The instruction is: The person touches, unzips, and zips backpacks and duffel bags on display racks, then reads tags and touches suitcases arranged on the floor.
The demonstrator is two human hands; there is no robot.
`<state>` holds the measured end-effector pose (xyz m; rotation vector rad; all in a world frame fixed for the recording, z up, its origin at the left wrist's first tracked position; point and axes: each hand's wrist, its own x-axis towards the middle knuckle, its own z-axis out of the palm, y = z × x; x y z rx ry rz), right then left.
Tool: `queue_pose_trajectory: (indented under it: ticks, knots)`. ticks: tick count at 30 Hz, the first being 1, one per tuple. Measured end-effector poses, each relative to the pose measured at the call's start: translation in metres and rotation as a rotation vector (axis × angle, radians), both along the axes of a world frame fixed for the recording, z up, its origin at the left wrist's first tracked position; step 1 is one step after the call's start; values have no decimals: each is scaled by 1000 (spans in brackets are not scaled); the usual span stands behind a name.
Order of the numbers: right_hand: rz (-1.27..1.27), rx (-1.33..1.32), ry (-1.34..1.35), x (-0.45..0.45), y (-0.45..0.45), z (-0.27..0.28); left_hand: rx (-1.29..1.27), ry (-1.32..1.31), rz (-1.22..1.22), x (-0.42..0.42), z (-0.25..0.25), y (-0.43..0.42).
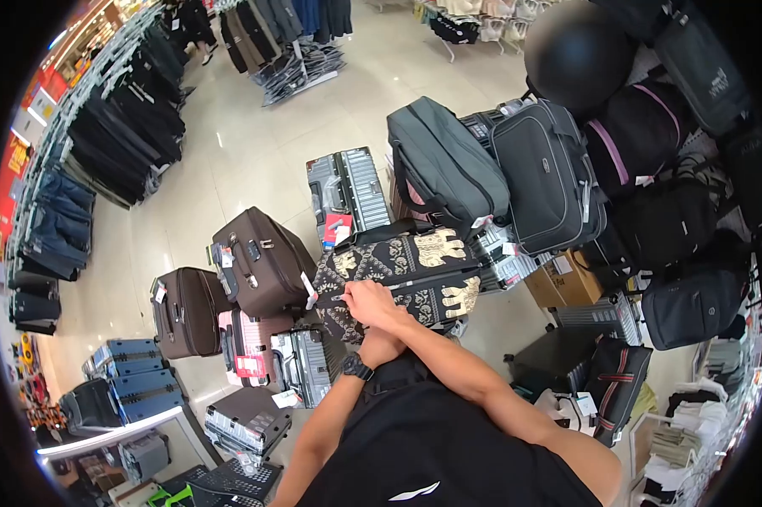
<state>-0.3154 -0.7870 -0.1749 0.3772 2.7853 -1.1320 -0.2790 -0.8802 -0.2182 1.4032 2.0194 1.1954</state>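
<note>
A black duffel bag with cream elephant and floral patterns lies in front of me at the middle of the head view. My right hand is closed on top of its left part, along the zipper. Whatever it pinches there is hidden under the fingers. My left hand, with a dark watch on its wrist, is at the bag's near edge beneath my right wrist. Its fingers are hidden. The bag's black handle lies over the far side.
Brown suitcases stand to the left, beside a pink case. A silver hard case is beyond the bag. A grey duffel and a dark suitcase stand at the right, near backpacks. Clothes racks line the far left.
</note>
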Motion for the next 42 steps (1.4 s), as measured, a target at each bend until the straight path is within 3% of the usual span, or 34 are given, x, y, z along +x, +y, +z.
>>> queue_pose_trajectory:
  ticks: [8, 10, 14, 25, 28, 36, 42]
  knots:
    - [-116, -103, -51, 43, 76, 10, -215, 44, 168, 21, 21, 32]
    - [-72, -86, -66, 56, 97, 13, -158, 134, 383, 31, 22, 47]
    - [-128, -72, -69, 90, 142, 11, -321, 253, 426, 41, 25, 64]
    - [-534, -48, -29, 177, 274, -22, -464, 294, 650, 33, 24, 87]
    - [-544, -104, -109, 185, 284, -30, -516, 309, 701, 29, 21, 95]
    - [-543, -191, -115, 202, 288, -30, -638, 299, 728, 31, 30, 106]
    - [-840, -260, -124, 267, 298, -81, -643, 309, 479, 25, 43, 122]
